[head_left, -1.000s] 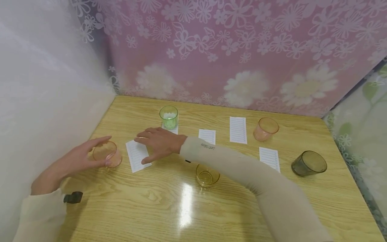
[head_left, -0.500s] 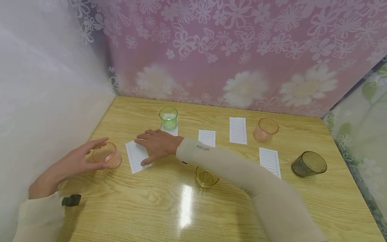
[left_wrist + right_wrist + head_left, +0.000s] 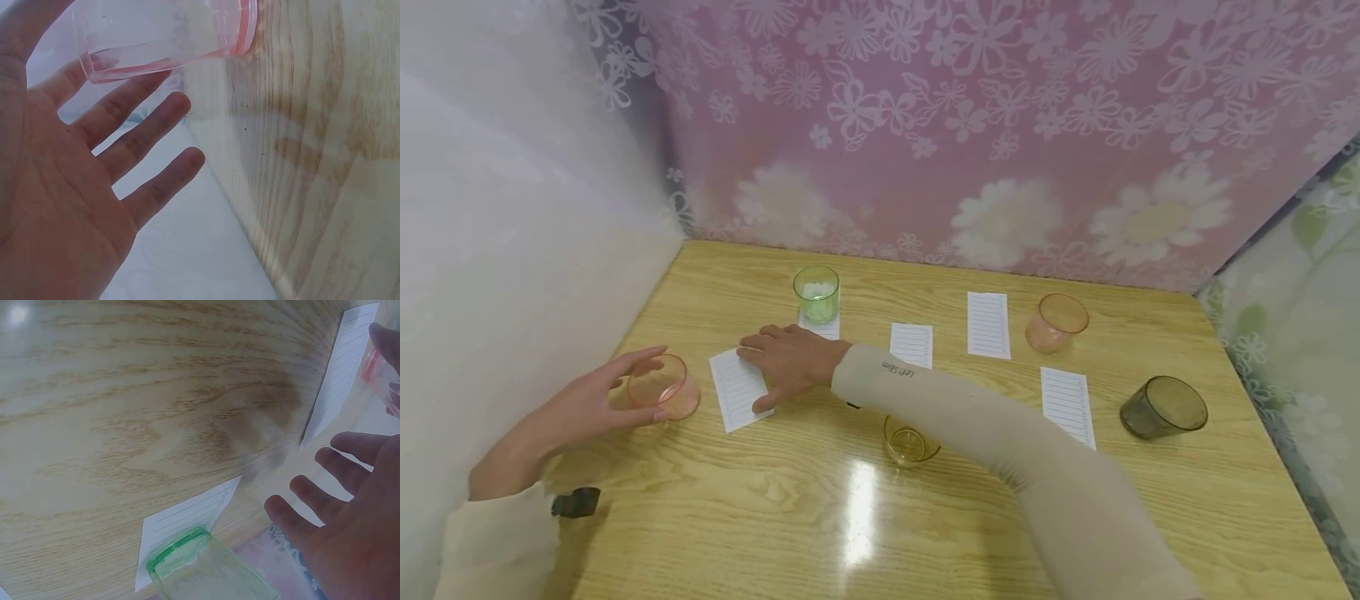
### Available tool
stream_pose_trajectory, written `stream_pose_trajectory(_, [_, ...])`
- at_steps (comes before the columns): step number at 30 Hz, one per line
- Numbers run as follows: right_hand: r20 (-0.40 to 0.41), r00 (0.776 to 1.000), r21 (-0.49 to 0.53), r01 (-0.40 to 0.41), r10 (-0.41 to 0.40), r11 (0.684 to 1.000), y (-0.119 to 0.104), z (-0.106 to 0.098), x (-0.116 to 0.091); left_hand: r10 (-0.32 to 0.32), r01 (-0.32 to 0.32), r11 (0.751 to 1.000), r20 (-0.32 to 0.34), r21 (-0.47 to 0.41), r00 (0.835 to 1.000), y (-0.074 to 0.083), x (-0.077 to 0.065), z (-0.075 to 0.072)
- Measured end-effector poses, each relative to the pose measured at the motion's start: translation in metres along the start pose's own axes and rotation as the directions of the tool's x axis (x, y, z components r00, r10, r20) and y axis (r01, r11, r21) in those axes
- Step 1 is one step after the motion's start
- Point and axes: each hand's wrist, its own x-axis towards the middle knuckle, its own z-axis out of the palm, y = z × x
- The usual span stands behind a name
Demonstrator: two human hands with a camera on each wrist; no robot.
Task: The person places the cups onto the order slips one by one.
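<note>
Fingers of our left hand spread around the pink glass, toward nine o'clock on the table; we cannot tell whether they touch it, and the left wrist view cuts it off. Our right hand, fingers spread too, hides an edge of the left slip. Our right sleeve blocks parts of the yellow glass, middle slip and right slip. Green glass stands at one o'clock from our right hand, dark glass toward three.
</note>
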Motion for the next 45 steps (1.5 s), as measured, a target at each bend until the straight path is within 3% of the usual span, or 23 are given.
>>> stream_pose_trajectory(24, [0.046, 0.999, -0.017, 0.002, -0.001, 1.0, -0.002, 0.006, 0.0, 0.005, -0.004, 1.0, -0.025, 0.024, 1.0, -0.002, -0.001, 0.003])
stream_pose_trajectory(34, [0.048, 0.998, -0.018, 0.031, -0.03, 0.999, -0.003, 0.006, 0.002, -0.035, 0.035, 0.999, -0.013, 0.018, 0.999, 0.002, 0.002, 0.001])
stream_pose_trajectory(45, [0.04, 0.997, -0.013, 0.06, -0.059, 0.998, -0.007, 0.008, 0.003, 0.014, -0.013, 0.999, -0.038, 0.039, 0.999, 0.008, 0.014, 0.005])
